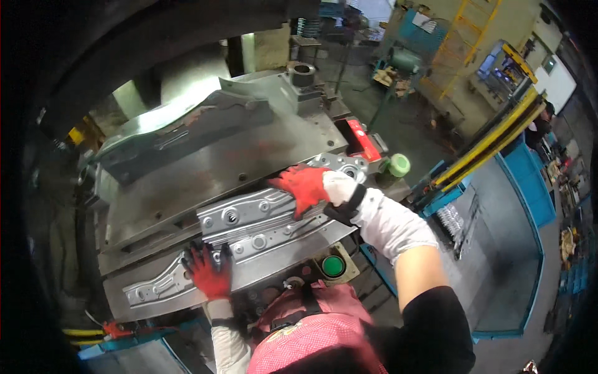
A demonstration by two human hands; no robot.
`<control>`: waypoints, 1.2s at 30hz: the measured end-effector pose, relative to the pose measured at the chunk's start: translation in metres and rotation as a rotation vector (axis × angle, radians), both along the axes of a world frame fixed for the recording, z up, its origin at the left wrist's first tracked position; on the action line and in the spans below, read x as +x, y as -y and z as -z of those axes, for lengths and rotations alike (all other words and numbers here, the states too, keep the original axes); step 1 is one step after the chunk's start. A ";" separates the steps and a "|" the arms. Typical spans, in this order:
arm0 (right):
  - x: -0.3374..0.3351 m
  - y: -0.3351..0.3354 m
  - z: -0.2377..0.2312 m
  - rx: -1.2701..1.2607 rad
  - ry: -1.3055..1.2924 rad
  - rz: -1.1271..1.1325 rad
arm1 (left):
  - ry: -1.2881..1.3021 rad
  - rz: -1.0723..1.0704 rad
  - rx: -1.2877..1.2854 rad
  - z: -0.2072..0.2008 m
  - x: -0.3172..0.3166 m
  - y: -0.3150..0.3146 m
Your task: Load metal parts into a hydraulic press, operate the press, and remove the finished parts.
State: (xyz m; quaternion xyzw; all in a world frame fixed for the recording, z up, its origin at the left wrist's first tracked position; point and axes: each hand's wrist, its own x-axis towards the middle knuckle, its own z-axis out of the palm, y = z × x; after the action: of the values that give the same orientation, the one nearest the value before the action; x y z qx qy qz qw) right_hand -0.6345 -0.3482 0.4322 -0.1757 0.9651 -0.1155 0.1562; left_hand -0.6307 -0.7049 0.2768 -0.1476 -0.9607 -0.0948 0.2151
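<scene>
Two stamped metal panels are lying along the front of a large steel block (218, 177), one edge against the other: the upper panel (246, 209) is sitting nearer the block, while the lower panel (271, 240) is reaching farther left over a flat grey ledge (299, 250). The right hand (305, 186), wearing a red glove, is resting across the upper panel (its undersides are hiding, so I cannot tell whether it is gripping). The left hand (209, 272), also gloved, is spreading its fingers open over the lower panel, near where the two pieces are meeting, and is not closing on anything visible.

As for progress, both panels are already showing pressed ridges and round holes, so some shaping is presumably behind them. Neither is lying on the block's raised profile; both are remaining to be cleared from its front edge. Whether they are needing more forming, the view is not revealing. A green button (333, 266) is sitting untouched just beyond the ledge.
</scene>
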 end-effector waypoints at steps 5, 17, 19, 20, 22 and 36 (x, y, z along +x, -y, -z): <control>0.033 -0.001 -0.005 0.012 -0.355 -0.089 | 0.071 0.070 0.034 -0.009 -0.002 -0.002; -0.130 0.084 -0.062 0.009 -0.981 -0.082 | 0.141 0.043 0.050 -0.016 -0.001 0.004; -0.170 0.097 -0.057 0.073 -1.009 -0.086 | 0.140 0.053 0.057 -0.017 -0.001 0.003; -0.188 0.100 -0.051 0.097 -1.022 -0.072 | 0.145 0.058 0.062 -0.019 -0.001 0.002; -0.217 0.115 -0.034 0.145 -1.031 -0.060 | 0.166 0.078 0.084 -0.015 -0.004 0.002; -0.134 0.130 -0.048 -0.028 -0.842 -0.078 | 0.139 0.040 0.032 -0.020 0.000 0.003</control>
State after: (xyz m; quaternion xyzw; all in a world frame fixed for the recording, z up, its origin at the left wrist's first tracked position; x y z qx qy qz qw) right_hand -0.7689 -0.4785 0.4800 -0.2460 0.9357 -0.0408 -0.2496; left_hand -0.6312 -0.7074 0.2964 -0.1563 -0.9686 -0.1244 0.1481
